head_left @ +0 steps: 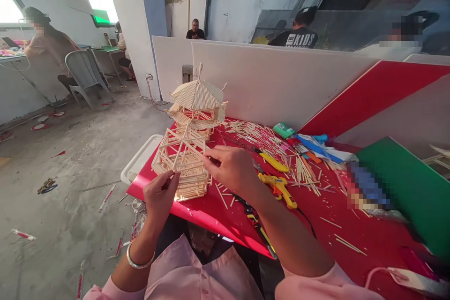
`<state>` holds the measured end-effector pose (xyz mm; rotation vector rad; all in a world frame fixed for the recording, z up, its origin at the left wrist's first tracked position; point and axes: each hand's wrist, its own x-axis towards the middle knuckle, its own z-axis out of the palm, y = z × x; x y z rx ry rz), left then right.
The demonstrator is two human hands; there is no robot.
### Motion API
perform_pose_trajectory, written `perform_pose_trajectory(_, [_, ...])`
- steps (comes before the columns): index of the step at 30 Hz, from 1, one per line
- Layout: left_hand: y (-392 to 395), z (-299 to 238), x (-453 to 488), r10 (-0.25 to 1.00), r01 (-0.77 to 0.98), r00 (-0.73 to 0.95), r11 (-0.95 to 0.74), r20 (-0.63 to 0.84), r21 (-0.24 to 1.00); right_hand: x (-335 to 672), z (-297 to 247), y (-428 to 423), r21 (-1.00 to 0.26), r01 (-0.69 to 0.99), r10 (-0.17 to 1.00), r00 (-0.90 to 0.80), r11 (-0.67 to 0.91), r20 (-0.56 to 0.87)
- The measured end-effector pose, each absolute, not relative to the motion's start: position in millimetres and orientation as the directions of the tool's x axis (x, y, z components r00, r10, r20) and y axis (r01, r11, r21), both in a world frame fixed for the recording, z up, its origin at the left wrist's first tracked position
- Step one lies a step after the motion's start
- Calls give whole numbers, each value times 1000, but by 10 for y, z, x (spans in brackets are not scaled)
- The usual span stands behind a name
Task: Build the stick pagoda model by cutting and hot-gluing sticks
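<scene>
A pagoda-like model built of thin wooden sticks stands at the table's left corner. Its nearer part is an open stick frame [186, 161] with slanting sticks on top; behind it rises a tiered part with a stick roof [197, 96]. My left hand [160, 197] is closed, thumb and fingers pinched at the frame's near left edge, by the foot of a slanting stick. From the right, my right hand [232, 168] pinches the frame's right upper edge. My fingertips partly hide what each hand grips.
On the red tabletop [225, 218] lie a yellow glue gun [277, 187], a yellow-handled cutter [274, 161], black-and-yellow pliers [258, 227] and many loose sticks [253, 133]. A green board [397, 183] leans at the right. White panels [246, 79] border the back; people sit beyond.
</scene>
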<state>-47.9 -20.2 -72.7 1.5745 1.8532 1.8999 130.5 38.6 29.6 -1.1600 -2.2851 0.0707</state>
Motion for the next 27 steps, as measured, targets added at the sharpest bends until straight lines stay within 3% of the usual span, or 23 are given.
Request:
perform_pose_trajectory(8, [-351, -779, -655, 756, 533, -415, -248, 506, 809, 1327, 248, 399, -288, 714, 745, -480, 638, 463])
perform_pose_trajectory(13, [-329, -516, -877, 587, 622, -469, -311, 660, 719, 1325, 272, 390, -262, 726, 743, -485, 636, 461])
perform_pose_trajectory(15, [-246, -272, -972, 561, 694, -352, -381, 750, 611, 1327, 294, 383, -261, 722, 742, -496, 641, 451])
perform_pose_trajectory(18, [-59, 126, -1073, 572, 744, -32, -534, 820, 402, 1327, 326, 376, -261, 724, 749, -506, 638, 427])
perform_pose_trajectory(20, [90, 350, -1084, 622, 721, 223, -623, 751, 302, 1325, 340, 373, -254, 735, 758, -506, 629, 412])
perform_pose_trajectory(23, [312, 580, -1016, 639, 699, 476, -692, 605, 181, 1316, 355, 369, -238, 748, 763, -504, 620, 404])
perform_pose_trajectory(27, [541, 719, -878, 661, 683, 639, -723, 393, 107, 1312, 371, 357, -230, 754, 766, -503, 615, 400])
